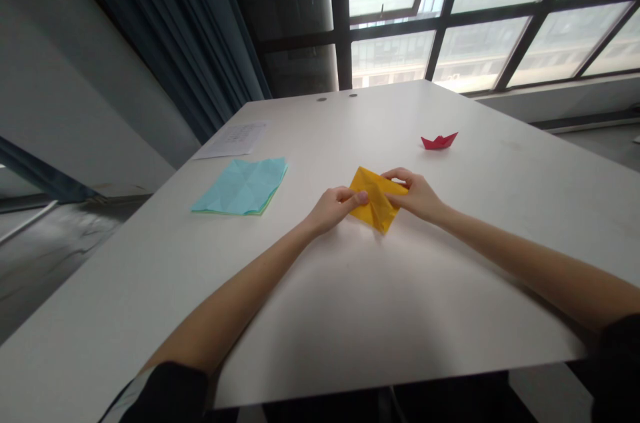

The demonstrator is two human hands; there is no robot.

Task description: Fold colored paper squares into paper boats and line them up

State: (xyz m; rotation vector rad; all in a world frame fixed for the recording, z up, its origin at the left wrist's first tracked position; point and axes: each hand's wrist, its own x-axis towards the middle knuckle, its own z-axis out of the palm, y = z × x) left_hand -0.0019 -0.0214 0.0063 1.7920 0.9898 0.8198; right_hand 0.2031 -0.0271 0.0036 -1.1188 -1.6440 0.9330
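Observation:
A folded piece of yellow origami paper (376, 191) is held between both hands over the middle of the white table. My left hand (336, 206) pinches its left side, the thumb lying on top of the paper. On the opposite side, my right hand (415, 195) grips the right corner, with thumb and fingers around the edge. The paper looks roughly diamond-shaped, with creases and a raised fold near its centre. Its underside and the fingertips beneath it are hidden.
A red paper boat (439, 141) stands beyond my right hand. Left of my hands lies a stack of creased paper sheets, light blue on top (245, 184). A printed white sheet (235, 139) is behind it. The white table (350, 316) reaches toward the windows.

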